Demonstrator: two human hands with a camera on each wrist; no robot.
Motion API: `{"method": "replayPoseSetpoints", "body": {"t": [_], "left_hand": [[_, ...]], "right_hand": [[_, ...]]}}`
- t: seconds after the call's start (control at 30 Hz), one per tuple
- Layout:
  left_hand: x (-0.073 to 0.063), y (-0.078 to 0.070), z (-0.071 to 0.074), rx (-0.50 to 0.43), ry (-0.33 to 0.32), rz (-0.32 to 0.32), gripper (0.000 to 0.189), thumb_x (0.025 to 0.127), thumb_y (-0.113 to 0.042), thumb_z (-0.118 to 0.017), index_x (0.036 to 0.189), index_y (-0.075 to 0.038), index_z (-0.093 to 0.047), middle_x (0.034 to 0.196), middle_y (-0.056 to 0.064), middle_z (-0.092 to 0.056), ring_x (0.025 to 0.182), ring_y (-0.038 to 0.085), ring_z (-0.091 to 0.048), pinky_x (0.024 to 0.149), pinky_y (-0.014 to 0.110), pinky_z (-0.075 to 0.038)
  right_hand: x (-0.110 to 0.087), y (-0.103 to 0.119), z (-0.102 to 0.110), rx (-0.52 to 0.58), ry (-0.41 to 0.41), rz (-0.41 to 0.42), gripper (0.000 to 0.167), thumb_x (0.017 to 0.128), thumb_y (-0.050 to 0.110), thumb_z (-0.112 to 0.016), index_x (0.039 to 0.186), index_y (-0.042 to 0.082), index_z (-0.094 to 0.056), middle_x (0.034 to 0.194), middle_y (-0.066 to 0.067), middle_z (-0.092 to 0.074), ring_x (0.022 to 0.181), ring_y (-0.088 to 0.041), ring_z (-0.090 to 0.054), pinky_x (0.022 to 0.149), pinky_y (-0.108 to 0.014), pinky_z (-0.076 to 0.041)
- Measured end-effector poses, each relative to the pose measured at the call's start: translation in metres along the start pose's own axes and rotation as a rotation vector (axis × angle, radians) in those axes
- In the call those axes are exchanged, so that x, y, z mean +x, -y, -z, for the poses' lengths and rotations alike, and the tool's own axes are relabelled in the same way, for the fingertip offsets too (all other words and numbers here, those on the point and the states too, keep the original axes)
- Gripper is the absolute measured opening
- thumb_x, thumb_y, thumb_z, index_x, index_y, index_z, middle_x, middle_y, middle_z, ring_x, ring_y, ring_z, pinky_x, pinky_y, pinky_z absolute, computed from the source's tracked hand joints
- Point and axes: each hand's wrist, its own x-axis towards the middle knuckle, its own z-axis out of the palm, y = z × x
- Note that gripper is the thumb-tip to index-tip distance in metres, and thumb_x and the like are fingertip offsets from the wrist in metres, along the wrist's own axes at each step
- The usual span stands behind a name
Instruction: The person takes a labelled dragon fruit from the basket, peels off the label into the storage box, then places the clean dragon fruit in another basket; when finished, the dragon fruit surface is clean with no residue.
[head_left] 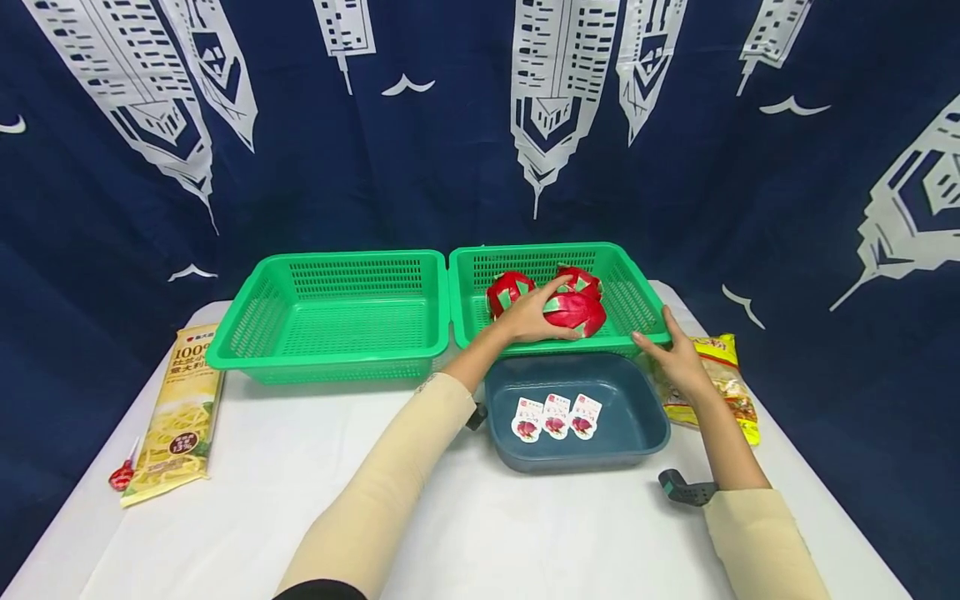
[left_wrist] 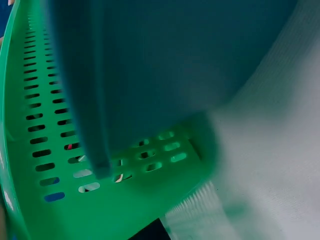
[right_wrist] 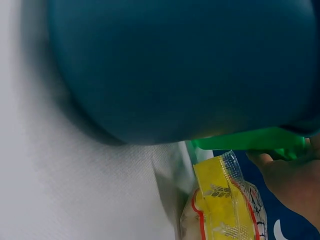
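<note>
Three red dragon fruits with green-tipped scales lie in the right green basket (head_left: 633, 292). Reaching over its front rim, my left hand (head_left: 531, 317) holds the front dragon fruit (head_left: 581, 313) from its left side, thumb low and fingers across the top. Behind it sit another dragon fruit (head_left: 583, 282) and, to the left, a third dragon fruit (head_left: 510, 287). At the basket's front right corner, my right hand (head_left: 681, 360) grips the rim between thumb and fingers. The left wrist view shows mostly the slotted basket wall (left_wrist: 45, 130); the fruit is largely hidden there.
A dark blue tub (head_left: 577, 462) holding three dragon fruit cards (head_left: 556, 417) stands before the right basket. Another green basket (head_left: 337, 321) is on the left. A yellow noodle packet (head_left: 176, 417) and red lollipop (head_left: 122, 476) lie far left, a yellow bag (head_left: 723, 383) at right.
</note>
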Motion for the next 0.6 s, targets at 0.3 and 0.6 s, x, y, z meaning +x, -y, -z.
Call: {"method": "replayPoseSetpoints", "body": {"t": [0.3,0.6], "left_hand": [[-0.008,0.008,0.01,0.021,0.036,0.027,0.105,0.066,-0.062,-0.07,0.147,-0.037,-0.009,0.142,0.004,-0.036,0.125,0.02,-0.037,0.091,0.038,-0.043],[-0.049,0.002,0.061,0.008,-0.059,-0.026,0.081,0.082,-0.049,-0.063,0.148,-0.026,-0.021,0.144,0.005,-0.033,0.125,0.021,-0.038,0.098,0.042,-0.036]], "right_hand": [[0.008,0.004,-0.007,0.004,0.013,0.006,0.088,0.091,0.039,-0.057,0.146,0.018,0.009,0.15,-0.021,0.001,0.134,-0.043,-0.012,0.105,-0.055,-0.017],[0.003,0.027,-0.002,-0.242,0.007,-0.013,0.091,0.09,0.045,-0.055,0.145,-0.003,0.0,0.142,-0.038,-0.012,0.129,-0.051,-0.017,0.101,-0.061,-0.019]]}}
